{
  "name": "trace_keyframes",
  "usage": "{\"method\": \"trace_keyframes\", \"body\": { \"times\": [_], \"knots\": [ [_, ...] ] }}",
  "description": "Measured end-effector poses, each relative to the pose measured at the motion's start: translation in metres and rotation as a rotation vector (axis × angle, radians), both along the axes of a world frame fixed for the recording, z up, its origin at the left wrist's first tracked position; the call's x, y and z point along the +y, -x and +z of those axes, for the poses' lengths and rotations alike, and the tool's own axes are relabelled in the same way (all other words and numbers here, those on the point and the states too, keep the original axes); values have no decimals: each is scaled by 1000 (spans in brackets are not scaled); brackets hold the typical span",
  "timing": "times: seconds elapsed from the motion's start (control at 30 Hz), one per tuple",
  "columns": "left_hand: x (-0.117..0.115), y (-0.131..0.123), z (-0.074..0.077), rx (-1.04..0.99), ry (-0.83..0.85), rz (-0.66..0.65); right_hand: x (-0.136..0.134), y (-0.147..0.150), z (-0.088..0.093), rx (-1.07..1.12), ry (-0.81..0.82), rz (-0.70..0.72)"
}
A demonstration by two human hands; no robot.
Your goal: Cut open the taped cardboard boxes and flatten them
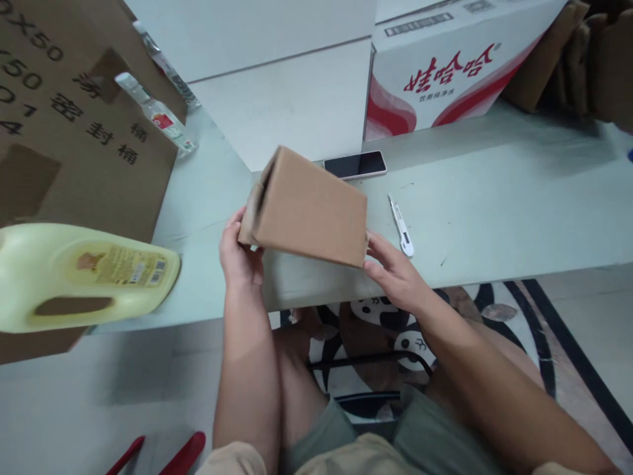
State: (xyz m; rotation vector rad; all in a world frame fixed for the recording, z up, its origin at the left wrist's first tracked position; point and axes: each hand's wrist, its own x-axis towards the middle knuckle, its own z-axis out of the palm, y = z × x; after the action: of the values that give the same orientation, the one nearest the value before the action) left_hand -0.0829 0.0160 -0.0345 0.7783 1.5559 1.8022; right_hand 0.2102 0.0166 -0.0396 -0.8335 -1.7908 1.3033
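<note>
Lengthwise across, cardboard box point(314, 212), flaps point(252, 210) left

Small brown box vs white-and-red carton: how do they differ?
Look: the small brown box shows plain faces; the white-and-red carton carries printed lettering and red swooshes.
Pose: the box is held tilted between the left hand and right hand; the carton stands on the table.
Size: the box is smaller than the carton.
Shared: both are box-shaped.
</note>
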Motion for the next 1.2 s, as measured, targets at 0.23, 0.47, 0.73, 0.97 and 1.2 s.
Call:
{"method": "trace_keyframes", "body": {
  "times": [0.23,0.47,0.73,0.97,1.2],
  "knots": [
    [-2,-34,5,-260,308,-448,1,-7,14,-55,-196,-97],
    [-9,-46,7,-270,546,-740,-1,-17,21,69,-295,-220],
    [-12,-53,23,77,716,-904,2,-11,16,141,-140,-357],
    [-12,-44,18,256,55,-262,-2,-6,18,79,-211,-282],
    [-26,-61,35,571,-351,-297,-1,-6,20,60,-293,-274]
  ]
}}
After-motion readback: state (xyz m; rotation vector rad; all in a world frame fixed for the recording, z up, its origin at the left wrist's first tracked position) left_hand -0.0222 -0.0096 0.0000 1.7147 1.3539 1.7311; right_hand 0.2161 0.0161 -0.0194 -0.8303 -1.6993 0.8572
